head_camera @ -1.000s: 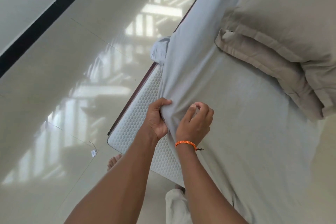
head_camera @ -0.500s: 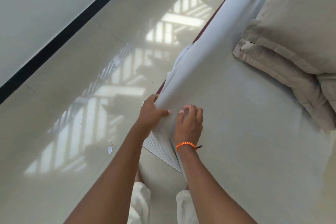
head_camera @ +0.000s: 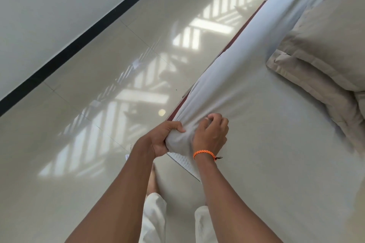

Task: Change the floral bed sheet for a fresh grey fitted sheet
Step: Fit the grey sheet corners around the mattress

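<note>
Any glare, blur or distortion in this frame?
Head view: window light glares in barred patches off the glossy floor; wide-angle tilt slants the mattress edge; the grey sheet is evenly lit, slightly soft; both hands sharp enough.

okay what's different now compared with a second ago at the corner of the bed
The grey fitted sheet has been drawn down over the mattress corner; far less white quilting shows than before. Both the left hand and right hand kept their grip on the bunched fabric. The pillows stayed put.
</note>
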Demonstrator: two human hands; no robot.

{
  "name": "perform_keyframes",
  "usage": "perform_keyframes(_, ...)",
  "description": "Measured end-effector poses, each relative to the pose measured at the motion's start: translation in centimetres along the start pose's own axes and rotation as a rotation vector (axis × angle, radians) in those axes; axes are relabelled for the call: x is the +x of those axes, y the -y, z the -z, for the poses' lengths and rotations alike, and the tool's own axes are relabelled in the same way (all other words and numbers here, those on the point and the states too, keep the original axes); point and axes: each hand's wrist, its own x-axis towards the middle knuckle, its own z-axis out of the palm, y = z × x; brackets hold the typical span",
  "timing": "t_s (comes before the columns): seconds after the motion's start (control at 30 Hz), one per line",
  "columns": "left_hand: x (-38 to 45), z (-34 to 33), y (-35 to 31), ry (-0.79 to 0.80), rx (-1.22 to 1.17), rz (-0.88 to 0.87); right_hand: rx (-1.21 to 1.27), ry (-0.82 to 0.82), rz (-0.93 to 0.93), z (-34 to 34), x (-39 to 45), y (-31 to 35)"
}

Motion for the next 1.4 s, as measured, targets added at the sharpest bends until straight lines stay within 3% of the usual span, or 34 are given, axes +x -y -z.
perform_keyframes(0.1, -0.9, -0.4, -0.6, -0.009, -0.012, -0.035, 0.007, 0.053, 0.016, 0.0, -0.1, 0.2)
perform_keyframes(0.17, -1.7, 0.1, -1.2, -0.112, 0.115, -0.078, -0.017, 0.065, 0.021, -0.2, -0.5, 0.0)
perform_keyframes(0.33, -3.9, 6.1, -0.9, -0.668, 0.378, -0.386, -0.100, 0.123, 0.050, -1.1, -2.4, 0.2)
perform_keyframes(0.47, -4.6, 8.8, 1.2, -0.946, 0.657, -0.377, -0.161, 0.180, 0.113, -2.3, -4.7, 0.7)
perform_keyframes(0.6, -2.7, 7.9, 3.3, -1.129, 0.742, -0.311, -0.098, 0.401, 0.248, -3.3, -6.4, 0.2)
perform_keyframes(0.7, -1.2, 8.6, 4.8, -1.182, 0.882, -0.320, -0.243, 0.602, 0.401, -3.6, -7.0, -0.8)
perform_keyframes(0.8, -0.3, 10.2, 5.6, -1.259, 1.015, -0.336, -0.345, 0.659, 0.522, -3.6, -7.2, -1.7)
perform_keyframes(0.9, 0.1, 10.8, 5.7, -1.340, 1.058, -0.372, -0.345, 0.614, 0.586, -3.4, -7.3, -2.1)
perform_keyframes(1.0, 1.0, 10.9, 6.3, -1.314, 1.103, -0.263, -0.353, 0.546, 0.526, -3.0, -7.2, -2.5)
perform_keyframes(1.2, 2.4, 12.2, 8.0, -1.047, 1.051, 0.138, -0.296, 0.620, 0.451, -2.9, -6.9, -2.9)
perform_keyframes(1.27, 2.6, 12.1, 8.7, -1.019, 1.016, 0.043, -0.249, 0.633, 0.425, -2.8, -6.9, -3.0)
perform_keyframes(1.4, 3.4, 10.3, 9.9, -0.926, 0.875, -0.343, -0.153, 0.703, 0.404, -3.0, -7.3, -3.6)
